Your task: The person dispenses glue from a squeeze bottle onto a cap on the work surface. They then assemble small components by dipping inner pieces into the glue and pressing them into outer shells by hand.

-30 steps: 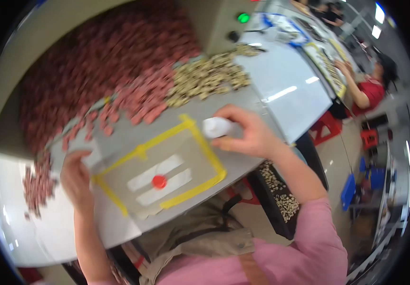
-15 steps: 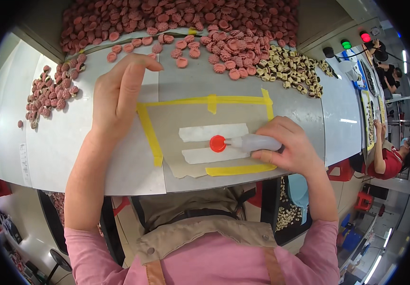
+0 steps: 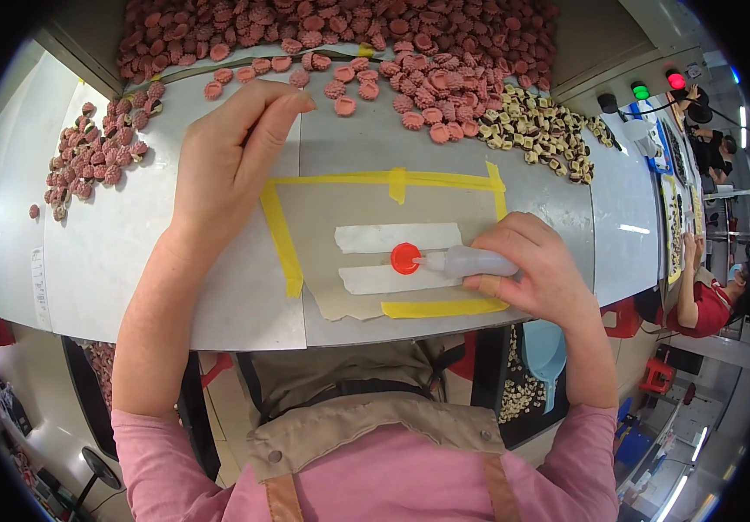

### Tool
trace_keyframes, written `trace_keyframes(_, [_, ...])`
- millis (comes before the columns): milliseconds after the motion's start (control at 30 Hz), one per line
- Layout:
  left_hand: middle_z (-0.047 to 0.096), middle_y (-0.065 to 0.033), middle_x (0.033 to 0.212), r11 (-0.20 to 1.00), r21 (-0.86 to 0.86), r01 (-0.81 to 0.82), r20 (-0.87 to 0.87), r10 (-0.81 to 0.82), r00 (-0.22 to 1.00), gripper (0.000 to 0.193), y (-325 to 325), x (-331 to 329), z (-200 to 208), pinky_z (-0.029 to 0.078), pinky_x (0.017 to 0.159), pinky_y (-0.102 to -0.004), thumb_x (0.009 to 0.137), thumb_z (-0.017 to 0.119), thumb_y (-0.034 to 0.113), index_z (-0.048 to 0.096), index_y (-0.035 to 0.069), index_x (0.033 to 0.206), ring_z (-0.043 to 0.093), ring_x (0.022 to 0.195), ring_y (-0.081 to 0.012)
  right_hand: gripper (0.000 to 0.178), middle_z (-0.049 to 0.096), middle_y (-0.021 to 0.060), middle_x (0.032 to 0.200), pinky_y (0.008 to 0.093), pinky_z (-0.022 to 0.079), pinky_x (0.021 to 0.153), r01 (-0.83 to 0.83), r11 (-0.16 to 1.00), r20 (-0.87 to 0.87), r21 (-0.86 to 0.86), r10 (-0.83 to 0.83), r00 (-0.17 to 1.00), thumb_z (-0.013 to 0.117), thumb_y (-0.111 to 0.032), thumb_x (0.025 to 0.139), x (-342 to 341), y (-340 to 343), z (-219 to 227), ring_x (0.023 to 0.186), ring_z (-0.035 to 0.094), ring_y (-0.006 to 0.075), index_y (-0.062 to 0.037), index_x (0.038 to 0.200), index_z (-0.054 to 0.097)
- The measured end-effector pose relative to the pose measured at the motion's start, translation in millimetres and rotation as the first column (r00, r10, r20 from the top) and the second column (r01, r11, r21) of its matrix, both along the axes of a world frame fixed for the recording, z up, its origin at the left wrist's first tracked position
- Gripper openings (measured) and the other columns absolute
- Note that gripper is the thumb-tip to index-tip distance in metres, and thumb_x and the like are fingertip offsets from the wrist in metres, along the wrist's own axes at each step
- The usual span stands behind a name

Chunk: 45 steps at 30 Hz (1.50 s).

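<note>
My right hand [image 3: 536, 265] is closed around a translucent squeeze bottle [image 3: 481, 261], which lies tilted low over the mat with its nozzle pointing left. The nozzle tip touches or nearly touches a small round red cap [image 3: 405, 258] between two white tape strips [image 3: 399, 237]. Further left, my left hand [image 3: 240, 143] reaches toward the far side of the table, thumb and index finger brought together. Whatever is between those fingertips is hidden. Nearest to them are loose pink ridged cup-shaped pieces [image 3: 344, 106].
Yellow tape [image 3: 281, 235] frames the beige mat. Behind it lies a big heap of pink pieces [image 3: 340, 22], with cream-and-brown square pieces [image 3: 536, 130] to the right. Assembled-looking pieces [image 3: 96, 161] sit at left. A blue scoop [image 3: 545, 352] rests below the table. Co-worker in red [image 3: 710, 304] at right.
My left hand's thumb and index finger have come together near the loose pink pieces. The bottle and my right hand stay by the red cap. The whole view has shifted slightly.
</note>
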<state>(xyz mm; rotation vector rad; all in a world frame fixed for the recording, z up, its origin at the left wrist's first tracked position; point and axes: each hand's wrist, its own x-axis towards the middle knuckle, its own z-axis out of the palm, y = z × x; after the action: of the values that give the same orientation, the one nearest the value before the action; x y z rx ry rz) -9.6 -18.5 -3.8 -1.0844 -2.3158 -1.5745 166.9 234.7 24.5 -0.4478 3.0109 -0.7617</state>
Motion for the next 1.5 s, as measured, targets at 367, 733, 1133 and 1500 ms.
trace_keyframes(367, [0.06, -0.005, 0.079, 1.0, -0.011, 0.025, 0.002, -0.025, 1.0, 0.017, 1.3, -2.4, -1.8, 0.042, 0.064, -0.0217, 0.092, 0.053, 0.016, 0.059, 0.0, 0.093, 0.051, 0.068, -0.0107, 0.034, 0.058, 0.0094, 0.083, 0.0359, 0.045, 0.067, 0.043, 0.999, 0.02, -0.033, -0.043, 0.999, 0.077, -0.019, 0.064, 0.2, -0.2, -1.0, 0.076, 0.056, 0.0282, -0.0044, 0.091, 0.061])
trace_keyframes(733, [0.053, 0.001, 0.077, 0.996, -0.07, -0.051, 0.069, 0.056, 0.996, 0.008, 12.6, 12.8, 4.4, 0.036, 0.06, -0.0181, 0.089, 0.053, 0.006, 0.058, 0.0, 0.091, 0.043, 0.067, -0.0048, 0.034, 0.059, 0.0087, 0.095, 0.0318, 0.046, 0.075, 0.156, 0.874, 0.053, -0.459, -0.149, 0.987, 0.075, -0.021, 0.072, 22.7, 26.9, -15.6, 0.085, 0.058, 0.0248, -0.0062, 0.099, 0.061])
trace_keyframes(1133, [0.048, 0.0034, 0.07, 0.991, -0.086, -0.104, 0.102, 0.113, 0.988, 0.008, 17.7, 20.5, 9.5, 0.033, 0.058, -0.0179, 0.088, 0.056, 0.007, 0.058, 0.002, 0.094, 0.039, 0.063, -0.0044, 0.044, 0.058, 0.0072, 0.099, 0.0311, 0.045, 0.078, 0.234, 0.282, 0.143, -0.93, -0.307, 0.941, 0.072, -0.024, 0.078, 52.3, 51.7, -16.7, 0.094, 0.055, 0.0178, -0.0044, 0.111, 0.051])
trace_keyframes(1500, [0.049, 0.0038, 0.073, 0.994, -0.085, -0.072, 0.117, 0.082, 0.99, 0.006, 18.0, 27.4, 14.6, 0.032, 0.057, -0.0175, 0.089, 0.054, 0.006, 0.057, 0.002, 0.092, 0.039, 0.063, -0.0039, 0.048, 0.056, 0.0099, 0.102, 0.0361, 0.048, 0.079, 0.128, 0.247, 0.016, -0.961, -0.412, 0.911, 0.07, -0.03, 0.079, 76.0, 82.4, 7.2, 0.099, 0.053, 0.0209, -0.0065, 0.114, 0.049])
